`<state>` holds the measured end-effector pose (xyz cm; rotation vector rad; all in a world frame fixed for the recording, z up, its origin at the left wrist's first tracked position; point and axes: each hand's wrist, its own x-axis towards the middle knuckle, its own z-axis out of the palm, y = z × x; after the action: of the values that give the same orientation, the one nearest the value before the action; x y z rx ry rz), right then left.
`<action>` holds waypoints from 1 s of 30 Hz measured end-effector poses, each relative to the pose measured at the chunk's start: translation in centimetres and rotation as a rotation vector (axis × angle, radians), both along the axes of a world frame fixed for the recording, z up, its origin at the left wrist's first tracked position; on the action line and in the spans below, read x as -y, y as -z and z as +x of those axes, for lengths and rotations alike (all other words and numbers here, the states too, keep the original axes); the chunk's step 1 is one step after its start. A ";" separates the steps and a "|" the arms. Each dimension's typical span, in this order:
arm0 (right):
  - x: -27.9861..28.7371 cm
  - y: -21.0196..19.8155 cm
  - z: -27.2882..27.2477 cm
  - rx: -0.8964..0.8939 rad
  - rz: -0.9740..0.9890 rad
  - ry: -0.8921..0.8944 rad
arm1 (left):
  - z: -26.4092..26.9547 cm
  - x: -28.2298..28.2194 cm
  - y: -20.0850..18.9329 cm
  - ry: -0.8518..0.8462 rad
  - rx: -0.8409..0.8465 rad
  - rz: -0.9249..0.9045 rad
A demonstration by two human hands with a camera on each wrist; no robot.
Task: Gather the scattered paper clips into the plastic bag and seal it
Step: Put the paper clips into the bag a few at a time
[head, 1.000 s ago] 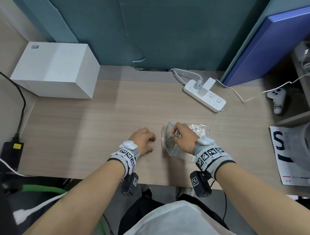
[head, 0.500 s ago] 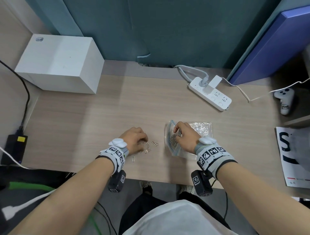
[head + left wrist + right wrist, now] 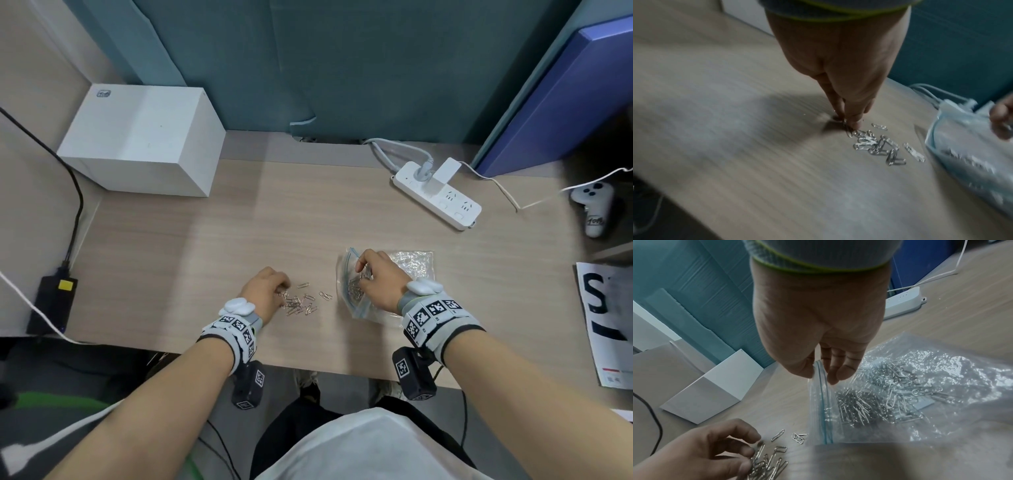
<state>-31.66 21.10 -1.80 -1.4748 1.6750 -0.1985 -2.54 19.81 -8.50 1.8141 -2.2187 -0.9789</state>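
Paper clips [image 3: 303, 303] between left hand [image 3: 263, 291] and plastic bag [image 3: 356, 301] mouth.

Paper clips [image 3: 303, 303] lie left of the plastic bag [image 3: 373, 301] — both on the desk [image 3: 239, 240].

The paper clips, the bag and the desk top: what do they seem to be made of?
Paper clips: likely bent steel wire, silvery and shiny, with bright glints.
Bag: thin clear plastic film, glossy and crinkled, clips visible through it, with a blue zip strip at the mouth.
Desk top: pale wood-grain surface, matte; probably laminate rather than solid wood, though the pictures cannot settle that.
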 end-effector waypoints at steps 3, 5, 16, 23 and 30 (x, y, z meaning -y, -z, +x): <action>0.1 0.0 -0.1 -0.022 -0.006 0.005 | -0.1 0.1 -0.1 -0.172 -0.063 -0.022; 0.1 -0.1 -0.1 -0.021 -0.009 0.011 | 0.1 0.1 -0.5 -0.187 0.008 -0.012; 0.0 -0.4 -0.3 -0.023 -0.011 0.014 | -2.5 -1.1 0.2 -0.064 0.047 0.052; 0.0 -0.5 -0.4 -0.026 -0.009 0.013 | -3.8 -1.1 0.7 0.073 0.125 0.013; -0.1 -0.6 -0.5 -0.022 -0.010 0.027 | -4.9 -0.7 0.6 0.046 0.097 0.006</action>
<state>-32.18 21.25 -1.22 -1.4670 1.7148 -0.2066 -7.42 20.54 -9.09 1.8585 -2.3258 -0.9256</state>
